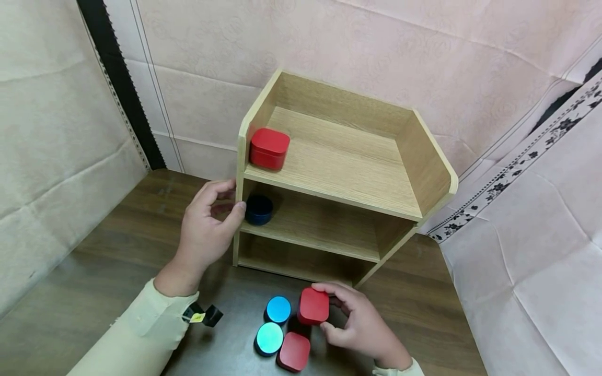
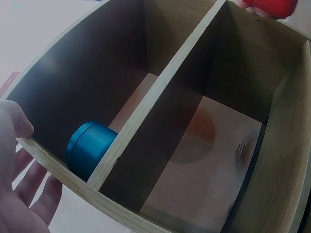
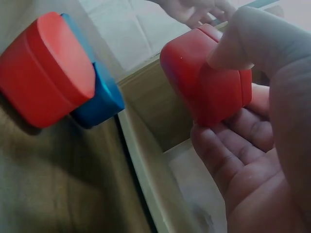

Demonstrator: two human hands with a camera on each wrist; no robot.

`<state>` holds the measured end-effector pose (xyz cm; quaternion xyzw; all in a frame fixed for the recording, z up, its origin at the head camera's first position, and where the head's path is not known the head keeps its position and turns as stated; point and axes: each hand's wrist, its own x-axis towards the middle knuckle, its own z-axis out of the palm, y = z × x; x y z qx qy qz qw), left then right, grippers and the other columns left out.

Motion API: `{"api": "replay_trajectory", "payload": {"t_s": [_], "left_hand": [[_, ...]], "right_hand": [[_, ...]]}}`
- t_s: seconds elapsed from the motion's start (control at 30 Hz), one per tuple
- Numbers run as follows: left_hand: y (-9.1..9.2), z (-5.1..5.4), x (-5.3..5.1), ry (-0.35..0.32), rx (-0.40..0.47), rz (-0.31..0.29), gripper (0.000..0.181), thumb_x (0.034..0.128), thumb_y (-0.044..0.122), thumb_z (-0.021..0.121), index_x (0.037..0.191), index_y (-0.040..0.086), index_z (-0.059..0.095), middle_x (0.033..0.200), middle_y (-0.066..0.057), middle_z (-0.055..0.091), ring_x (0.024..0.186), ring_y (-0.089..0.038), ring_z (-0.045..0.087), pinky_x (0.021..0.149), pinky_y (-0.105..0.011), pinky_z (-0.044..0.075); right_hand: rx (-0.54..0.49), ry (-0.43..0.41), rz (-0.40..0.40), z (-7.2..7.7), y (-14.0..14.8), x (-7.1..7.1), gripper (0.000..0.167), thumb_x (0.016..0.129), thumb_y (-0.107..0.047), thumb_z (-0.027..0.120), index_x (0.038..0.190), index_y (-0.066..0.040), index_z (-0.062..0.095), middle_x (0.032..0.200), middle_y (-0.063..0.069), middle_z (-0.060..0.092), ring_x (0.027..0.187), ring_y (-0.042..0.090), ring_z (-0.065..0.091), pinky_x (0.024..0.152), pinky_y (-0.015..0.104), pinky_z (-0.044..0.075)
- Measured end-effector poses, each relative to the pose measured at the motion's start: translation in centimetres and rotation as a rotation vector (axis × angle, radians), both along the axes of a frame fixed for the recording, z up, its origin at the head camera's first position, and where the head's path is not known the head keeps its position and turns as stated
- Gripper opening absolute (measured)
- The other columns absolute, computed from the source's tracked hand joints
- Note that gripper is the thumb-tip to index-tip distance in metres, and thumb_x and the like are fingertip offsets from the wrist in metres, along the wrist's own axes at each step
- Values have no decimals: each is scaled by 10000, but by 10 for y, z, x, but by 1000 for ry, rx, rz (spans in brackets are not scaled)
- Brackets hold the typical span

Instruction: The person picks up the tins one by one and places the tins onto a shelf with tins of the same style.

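Note:
My left hand (image 1: 204, 230) holds the left side panel of a small wooden shelf (image 1: 338, 149), thumb at its front edge and fingers along the outside. Between thumb and fingers of my right hand (image 1: 355, 318) is a red square tin (image 1: 313, 304), held just in front of the shelf's bottom. The right wrist view shows this lidded tin (image 3: 204, 80) closely. On the tabletop beside it are another red square tin (image 1: 294, 352) and two round blue tins, one darker-rimmed (image 1: 278, 309) and one shining pale (image 1: 269, 339).
A red tin (image 1: 269, 149) stands at the left of the top shelf. One level down, a dark blue round tin (image 1: 258, 210) sits against the left panel. Patterned cloth (image 1: 202, 99) hangs behind and at both sides. A black strap device (image 1: 202, 316) is at the left wrist.

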<state>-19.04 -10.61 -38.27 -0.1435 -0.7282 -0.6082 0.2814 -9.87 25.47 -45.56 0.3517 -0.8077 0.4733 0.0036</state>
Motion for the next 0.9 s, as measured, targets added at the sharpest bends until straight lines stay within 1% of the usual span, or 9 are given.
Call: {"api": "replay_trajectory", "payload": {"t_s": [0.17, 0.33, 0.53, 0.9], "left_hand": [[0, 1, 0, 3, -2, 1, 423, 1010, 27, 778, 1429, 68, 729, 1334, -71, 707, 1162, -115, 691, 990, -147, 593], [0, 0, 0, 2, -12, 9, 418, 1014, 39, 778, 1427, 81, 733, 1341, -61, 712, 1167, -110, 687, 984, -148, 588], [0, 0, 1, 1, -12, 13, 418, 1013, 40, 779, 1426, 84, 736, 1340, -58, 716, 1167, -110, 685, 980, -145, 586], [0, 1, 0, 2, -7, 8, 414, 1015, 38, 774, 1425, 82, 734, 1338, -56, 715, 1173, -110, 682, 979, -142, 587]], "right_hand": [[4, -5, -14, 10, -2, -1, 696, 880, 70, 855, 1511, -139, 652, 1432, 79, 712, 1238, 190, 720, 1066, 317, 643], [1, 0, -21, 17, -3, -3, 701, 869, 83, 849, 1506, -136, 654, 1422, 82, 715, 1224, 191, 728, 1062, 308, 643], [-23, -23, -36, 26, -6, -2, 703, 862, 98, 835, 1502, -133, 656, 1415, 80, 719, 1214, 191, 730, 1066, 300, 639], [-21, -49, -38, 56, -7, 4, 728, 841, 130, 823, 1502, -129, 659, 1395, 77, 730, 1185, 195, 750, 1046, 303, 648]]}}
